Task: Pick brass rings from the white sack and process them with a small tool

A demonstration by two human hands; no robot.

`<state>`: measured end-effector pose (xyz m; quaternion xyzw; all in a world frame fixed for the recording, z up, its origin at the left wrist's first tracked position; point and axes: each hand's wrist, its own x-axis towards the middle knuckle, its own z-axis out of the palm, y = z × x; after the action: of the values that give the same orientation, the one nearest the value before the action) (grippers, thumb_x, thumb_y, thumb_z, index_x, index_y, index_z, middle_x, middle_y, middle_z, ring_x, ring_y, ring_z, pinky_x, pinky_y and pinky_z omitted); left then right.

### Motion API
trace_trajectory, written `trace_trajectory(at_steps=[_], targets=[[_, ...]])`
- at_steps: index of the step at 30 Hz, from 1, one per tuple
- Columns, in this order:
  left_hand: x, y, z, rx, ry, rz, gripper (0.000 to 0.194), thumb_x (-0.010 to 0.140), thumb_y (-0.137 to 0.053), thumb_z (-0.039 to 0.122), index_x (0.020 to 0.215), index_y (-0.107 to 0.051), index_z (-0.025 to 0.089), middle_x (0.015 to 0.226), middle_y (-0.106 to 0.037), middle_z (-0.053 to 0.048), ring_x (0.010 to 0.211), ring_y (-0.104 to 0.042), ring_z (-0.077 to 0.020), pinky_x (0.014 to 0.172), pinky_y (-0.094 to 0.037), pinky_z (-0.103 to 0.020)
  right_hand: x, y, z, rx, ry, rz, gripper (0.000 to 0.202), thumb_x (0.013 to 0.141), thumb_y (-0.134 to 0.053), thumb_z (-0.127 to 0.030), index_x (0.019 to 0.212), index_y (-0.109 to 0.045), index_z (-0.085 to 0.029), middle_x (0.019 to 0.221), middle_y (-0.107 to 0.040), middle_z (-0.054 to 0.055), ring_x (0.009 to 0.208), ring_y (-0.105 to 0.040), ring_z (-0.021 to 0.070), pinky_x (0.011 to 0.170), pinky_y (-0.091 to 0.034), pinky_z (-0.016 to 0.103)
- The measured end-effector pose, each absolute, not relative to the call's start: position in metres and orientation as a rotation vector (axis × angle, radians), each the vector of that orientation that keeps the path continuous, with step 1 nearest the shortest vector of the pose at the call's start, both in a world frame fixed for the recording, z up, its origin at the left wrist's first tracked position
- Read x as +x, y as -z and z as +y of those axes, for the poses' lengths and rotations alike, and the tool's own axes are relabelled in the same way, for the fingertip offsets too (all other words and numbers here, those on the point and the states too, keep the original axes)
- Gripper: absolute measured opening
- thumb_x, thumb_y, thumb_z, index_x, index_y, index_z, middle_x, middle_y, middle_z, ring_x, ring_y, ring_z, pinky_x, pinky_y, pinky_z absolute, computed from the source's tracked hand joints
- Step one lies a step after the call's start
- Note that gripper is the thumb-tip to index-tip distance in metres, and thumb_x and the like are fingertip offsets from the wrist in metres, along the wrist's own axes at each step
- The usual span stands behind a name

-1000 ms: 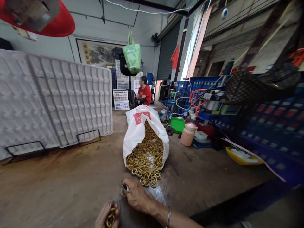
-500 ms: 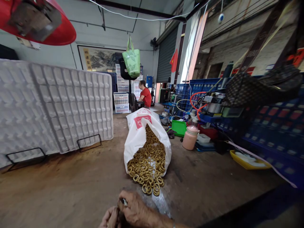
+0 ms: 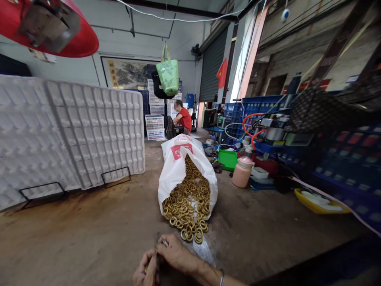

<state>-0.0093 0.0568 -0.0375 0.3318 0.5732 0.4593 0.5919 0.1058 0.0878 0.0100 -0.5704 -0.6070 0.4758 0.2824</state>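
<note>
My right hand (image 3: 175, 251), with a bracelet at its wrist, is closed; a small silvery metal piece (image 3: 164, 242) shows between its fingers. Right beside it, at the lower edge of the view, my left hand (image 3: 145, 269) is pinched together. A gold-coloured glint shows between the left fingers, but most of what they hold is hidden. The fingertips of both hands meet or nearly meet. Just beyond them, many brass rings (image 3: 187, 204) spill from the mouth of a white woven sack (image 3: 171, 171) lying on the worktop (image 3: 98, 238).
White moulded panels (image 3: 104, 131) stand on the left in black wire stands. To the right are a pink jar (image 3: 241, 172), a green tray (image 3: 228, 159) and a yellow tray (image 3: 321, 201). A red lamp shade (image 3: 86, 37) hangs upper left. Farther back sits a person in red (image 3: 185, 119).
The view has shifted slightly, so the surroundings sit a little farther right. My hands stay together, and the right hand's grip has turned a little. The sack and rings lie as before.
</note>
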Motion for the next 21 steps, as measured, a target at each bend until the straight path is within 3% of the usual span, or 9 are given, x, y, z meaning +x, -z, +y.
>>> trace_trajectory(at_steps=[4, 11, 21], targets=[[-0.010, 0.039, 0.056, 0.676, -1.020, 1.251, 0.066, 0.044, -0.065, 0.068, 0.086, -0.053, 0.019, 0.044, -0.046, 0.008, 0.033, -0.038, -0.0061, 0.034, -0.025, -0.016, 0.106, -0.011, 0.086, -1.501, -1.202, -1.686, 0.017, 0.074, -0.047, -0.024, 0.071, -0.061, -0.015, 0.056, -0.048, -0.005, 0.055, -0.041, 0.0075, 0.046, -0.025, 0.018], [-0.004, 0.035, 0.050, 0.648, -1.057, 1.227, 0.063, 0.044, -0.065, 0.069, 0.079, -0.047, 0.019, 0.044, -0.044, 0.009, 0.030, -0.034, -0.0036, 0.030, -0.021, -0.014, 0.108, -0.004, 0.084, -1.467, -1.143, -1.748, 0.021, 0.075, -0.045, -0.023, 0.075, -0.064, -0.014, 0.057, -0.050, -0.004, 0.054, -0.041, 0.0071, 0.046, -0.026, 0.017], [-0.008, 0.024, 0.038, 0.728, -1.114, 1.209, 0.049, 0.057, -0.063, 0.062, 0.072, -0.046, 0.019, 0.044, -0.042, 0.010, 0.033, -0.034, -0.0042, 0.033, -0.025, -0.015, 0.104, -0.009, 0.081, -1.412, -1.185, -1.744, 0.021, 0.075, -0.043, -0.021, 0.071, -0.062, -0.014, 0.059, -0.054, -0.003, 0.056, -0.044, 0.0081, 0.049, -0.030, 0.018]])
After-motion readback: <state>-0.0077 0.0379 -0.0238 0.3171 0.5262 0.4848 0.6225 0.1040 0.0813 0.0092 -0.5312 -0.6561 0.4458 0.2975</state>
